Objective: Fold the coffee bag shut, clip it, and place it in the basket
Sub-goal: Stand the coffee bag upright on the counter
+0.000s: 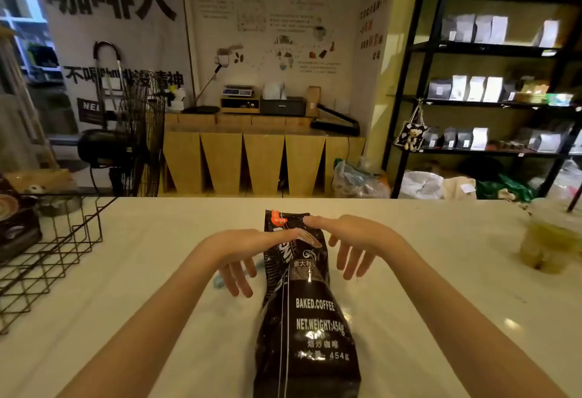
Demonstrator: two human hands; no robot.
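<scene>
Left hand point(244, 251): open, fingers spread downward, thumb on coffee bag point(304, 312).
Right hand point(352, 240): open, forefinger on bag top.
Basket point(47, 256): well left of left hand.

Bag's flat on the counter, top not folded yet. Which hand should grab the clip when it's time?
Probably left. The blue clip appears to lie on the counter beside the coffee bag, just under the left hand. The right hand sits across the bag from it.

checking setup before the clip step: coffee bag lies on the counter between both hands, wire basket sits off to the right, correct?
Not quite: the head view shows the wire basket on the left. The coffee bag does lie on the counter between the left hand and right hand.
</scene>
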